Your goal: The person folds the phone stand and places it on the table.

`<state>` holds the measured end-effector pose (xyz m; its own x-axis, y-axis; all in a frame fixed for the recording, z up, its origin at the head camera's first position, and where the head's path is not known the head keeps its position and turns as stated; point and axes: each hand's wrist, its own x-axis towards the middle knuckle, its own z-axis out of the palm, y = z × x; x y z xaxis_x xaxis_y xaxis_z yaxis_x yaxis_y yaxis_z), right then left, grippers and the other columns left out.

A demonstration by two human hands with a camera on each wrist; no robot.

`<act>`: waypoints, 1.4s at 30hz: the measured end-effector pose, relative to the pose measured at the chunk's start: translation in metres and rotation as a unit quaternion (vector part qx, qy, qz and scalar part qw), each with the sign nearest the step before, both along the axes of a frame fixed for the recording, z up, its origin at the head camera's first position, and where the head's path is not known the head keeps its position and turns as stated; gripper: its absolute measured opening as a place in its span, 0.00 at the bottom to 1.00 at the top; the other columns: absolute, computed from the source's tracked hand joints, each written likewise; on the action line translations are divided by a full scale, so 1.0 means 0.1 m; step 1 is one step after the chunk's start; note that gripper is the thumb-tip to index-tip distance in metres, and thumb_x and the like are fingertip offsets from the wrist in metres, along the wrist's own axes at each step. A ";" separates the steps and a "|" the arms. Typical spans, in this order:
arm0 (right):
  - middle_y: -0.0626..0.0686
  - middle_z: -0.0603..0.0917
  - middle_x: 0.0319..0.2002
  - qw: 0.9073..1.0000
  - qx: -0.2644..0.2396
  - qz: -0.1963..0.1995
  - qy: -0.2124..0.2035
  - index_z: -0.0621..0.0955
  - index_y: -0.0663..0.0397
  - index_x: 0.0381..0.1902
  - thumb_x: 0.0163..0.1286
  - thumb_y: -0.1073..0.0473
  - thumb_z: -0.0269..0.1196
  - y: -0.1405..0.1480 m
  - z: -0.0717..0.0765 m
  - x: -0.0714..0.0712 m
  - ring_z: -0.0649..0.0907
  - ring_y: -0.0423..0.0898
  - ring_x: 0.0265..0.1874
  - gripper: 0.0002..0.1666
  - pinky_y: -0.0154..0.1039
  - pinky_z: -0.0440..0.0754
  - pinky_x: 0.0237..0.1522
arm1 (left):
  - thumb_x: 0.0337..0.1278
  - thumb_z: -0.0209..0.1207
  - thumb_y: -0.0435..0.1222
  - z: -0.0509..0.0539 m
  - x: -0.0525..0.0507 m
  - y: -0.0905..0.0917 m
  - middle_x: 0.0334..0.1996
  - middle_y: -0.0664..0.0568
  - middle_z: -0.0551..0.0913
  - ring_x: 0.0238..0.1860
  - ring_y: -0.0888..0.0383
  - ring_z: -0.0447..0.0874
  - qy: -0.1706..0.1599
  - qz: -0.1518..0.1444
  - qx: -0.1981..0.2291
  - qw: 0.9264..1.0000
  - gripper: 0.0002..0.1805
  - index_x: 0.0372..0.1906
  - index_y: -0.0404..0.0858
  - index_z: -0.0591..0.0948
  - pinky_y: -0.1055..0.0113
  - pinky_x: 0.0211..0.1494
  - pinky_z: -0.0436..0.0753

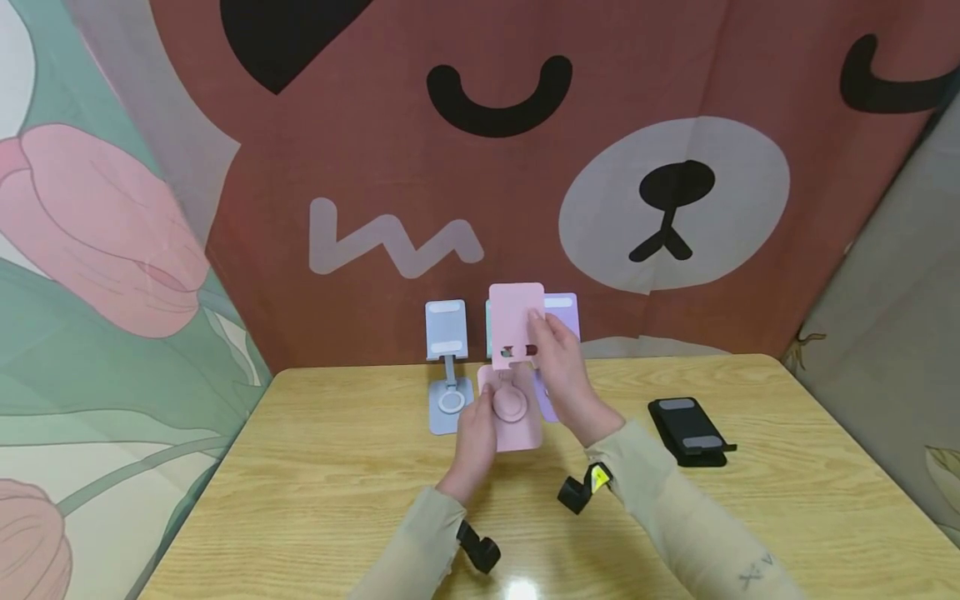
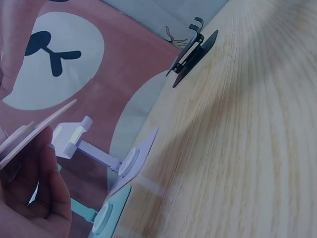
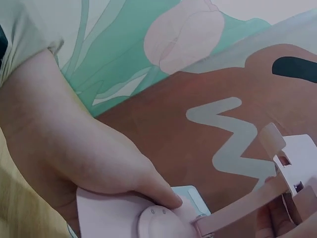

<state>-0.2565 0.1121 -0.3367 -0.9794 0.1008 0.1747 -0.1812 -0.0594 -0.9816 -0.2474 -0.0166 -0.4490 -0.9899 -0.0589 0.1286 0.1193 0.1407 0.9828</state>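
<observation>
Both hands hold a pink folding phone stand [image 1: 517, 304] above the table, its upper plate raised over its base. My left hand [image 1: 474, 442] grips the left edge of the base [image 1: 525, 433], thumb on top near the round hinge disc [image 1: 510, 402]. With thumb and fingers, my right hand [image 1: 566, 371] pinches the right side of the upper plate. In the right wrist view, a slim arm [image 3: 247, 203] joins base and plate. The left wrist view shows left-hand fingers [image 2: 54, 193] curled under the base.
A light blue stand [image 1: 446, 329] stands open left of the hands. Behind them are a purple stand [image 1: 564, 308] and a mint green one [image 2: 109, 218], mostly hidden in the head view. A folded black stand [image 1: 686, 429] lies right on the wooden table [image 1: 315, 500]. Printed cloth hangs behind.
</observation>
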 end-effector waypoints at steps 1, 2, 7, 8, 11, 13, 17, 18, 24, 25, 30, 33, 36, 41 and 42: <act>0.60 0.81 0.51 1.000 0.003 0.001 -0.003 0.77 0.60 0.61 0.82 0.42 0.49 0.00 0.01 -0.01 0.79 0.50 0.51 0.29 0.44 0.75 0.54 | 0.84 0.36 0.48 0.00 0.00 0.00 0.46 0.42 0.86 0.49 0.51 0.83 -0.001 0.000 0.002 1.000 0.30 0.50 0.31 0.85 0.52 0.57 0.78; 0.60 0.81 0.51 1.000 0.004 0.003 -0.005 0.77 0.60 0.61 0.82 0.41 0.49 0.01 0.02 -0.02 0.79 0.51 0.51 0.29 0.45 0.76 0.54 | 0.84 0.36 0.48 0.00 0.00 0.00 0.46 0.43 0.86 0.49 0.51 0.83 -0.001 -0.001 0.004 1.000 0.31 0.50 0.31 0.84 0.52 0.57 0.78; 0.60 0.80 0.51 1.000 0.022 -0.013 0.002 0.78 0.61 0.60 0.81 0.37 0.49 0.04 0.08 -0.07 0.79 0.52 0.51 0.34 0.47 0.77 0.54 | 0.83 0.37 0.49 0.00 0.01 0.00 0.44 0.44 0.87 0.47 0.52 0.84 -0.003 -0.013 0.020 1.000 0.31 0.47 0.30 0.85 0.55 0.55 0.80; 0.60 0.80 0.51 0.999 0.029 -0.023 0.004 0.79 0.61 0.59 0.80 0.35 0.49 0.05 0.09 -0.08 0.78 0.51 0.51 0.35 0.47 0.77 0.54 | 0.84 0.37 0.49 0.00 0.01 0.01 0.44 0.44 0.87 0.47 0.52 0.84 -0.002 -0.014 0.022 1.000 0.31 0.47 0.30 0.85 0.55 0.55 0.80; 0.59 0.81 0.49 0.998 0.046 -0.053 0.004 0.82 0.61 0.55 0.78 0.33 0.49 0.06 0.12 -0.10 0.78 0.50 0.49 0.37 0.47 0.77 0.53 | 0.84 0.37 0.48 0.00 0.01 0.01 0.44 0.44 0.87 0.46 0.52 0.85 0.003 -0.017 0.027 0.999 0.30 0.46 0.31 0.85 0.57 0.53 0.81; 0.60 0.81 0.48 0.996 0.054 -0.068 0.004 0.83 0.61 0.53 0.77 0.32 0.50 0.08 0.14 -0.12 0.78 0.51 0.48 0.38 0.47 0.78 0.51 | 0.84 0.38 0.47 -0.01 0.02 0.01 0.45 0.43 0.87 0.46 0.52 0.85 0.008 -0.015 0.029 0.999 0.30 0.42 0.29 0.85 0.58 0.52 0.81; 0.60 0.81 0.47 0.994 0.066 -0.082 -0.002 0.84 0.61 0.52 0.76 0.30 0.51 0.09 0.14 -0.16 0.79 0.52 0.46 0.39 0.47 0.78 0.47 | 0.83 0.43 0.47 0.00 0.04 0.03 0.45 0.42 0.88 0.45 0.51 0.86 0.012 -0.012 0.043 0.999 0.30 0.38 0.29 0.85 0.58 0.49 0.83; 0.59 0.81 0.46 0.994 0.072 -0.083 -0.005 0.84 0.61 0.49 0.75 0.29 0.51 0.09 0.14 -0.16 0.79 0.51 0.45 0.40 0.46 0.78 0.45 | 0.82 0.43 0.48 0.00 0.04 0.04 0.45 0.42 0.88 0.45 0.51 0.86 0.010 -0.012 0.046 0.999 0.30 0.37 0.29 0.85 0.58 0.48 0.83; 0.58 0.82 0.33 0.990 0.106 -0.094 0.026 0.78 0.59 0.22 0.75 0.27 0.50 0.10 0.09 -0.21 0.79 0.50 0.33 0.41 0.40 0.79 0.30 | 0.82 0.45 0.47 -0.01 0.03 0.05 0.47 0.43 0.88 0.46 0.53 0.85 0.011 -0.001 0.040 0.999 0.29 0.36 0.30 0.86 0.58 0.49 0.83; 0.58 0.82 0.30 0.988 0.110 -0.097 0.037 0.77 0.57 0.20 0.76 0.28 0.50 0.10 0.08 -0.21 0.78 0.50 0.31 0.41 0.39 0.79 0.28 | 0.82 0.45 0.47 -0.01 0.03 0.05 0.49 0.43 0.87 0.48 0.53 0.84 0.012 0.002 0.037 0.999 0.28 0.38 0.30 0.86 0.57 0.52 0.82; 0.57 0.82 0.27 0.985 0.127 -0.103 0.063 0.74 0.56 0.17 0.77 0.29 0.49 0.11 0.03 -0.22 0.78 0.49 0.27 0.41 0.40 0.80 0.24 | 0.82 0.44 0.46 -0.02 0.02 0.04 0.51 0.43 0.86 0.50 0.52 0.83 0.015 0.002 0.033 0.999 0.27 0.42 0.30 0.87 0.55 0.56 0.80; 0.57 0.83 0.27 0.984 0.128 -0.104 0.062 0.76 0.57 0.18 0.77 0.29 0.49 0.10 0.02 -0.22 0.79 0.50 0.28 0.41 0.42 0.80 0.26 | 0.82 0.44 0.46 -0.02 0.01 0.04 0.47 0.43 0.87 0.47 0.53 0.83 0.016 0.002 0.034 0.999 0.28 0.36 0.30 0.85 0.56 0.54 0.80; 0.57 0.82 0.27 0.984 0.128 -0.104 0.066 0.76 0.56 0.18 0.77 0.30 0.49 0.10 0.02 -0.22 0.78 0.49 0.28 0.40 0.40 0.79 0.25 | 0.82 0.44 0.46 -0.02 0.01 0.05 0.46 0.44 0.87 0.46 0.55 0.82 0.018 0.007 0.031 0.999 0.28 0.30 0.31 0.84 0.58 0.54 0.79; 0.56 0.81 0.23 0.982 0.141 -0.092 0.080 0.73 0.54 0.17 0.78 0.31 0.48 0.10 0.03 -0.21 0.78 0.49 0.25 0.39 0.38 0.76 0.22 | 0.83 0.43 0.45 -0.01 0.01 0.05 0.42 0.45 0.87 0.45 0.56 0.82 0.013 0.008 0.031 0.999 0.29 0.23 0.36 0.78 0.59 0.52 0.79; 0.55 0.80 0.23 0.982 0.142 -0.090 0.081 0.72 0.54 0.16 0.78 0.31 0.48 0.09 0.04 -0.20 0.78 0.49 0.24 0.39 0.38 0.75 0.21 | 0.83 0.43 0.45 -0.01 0.01 0.05 0.40 0.44 0.87 0.44 0.56 0.82 0.013 0.007 0.030 0.999 0.29 0.21 0.37 0.75 0.59 0.52 0.79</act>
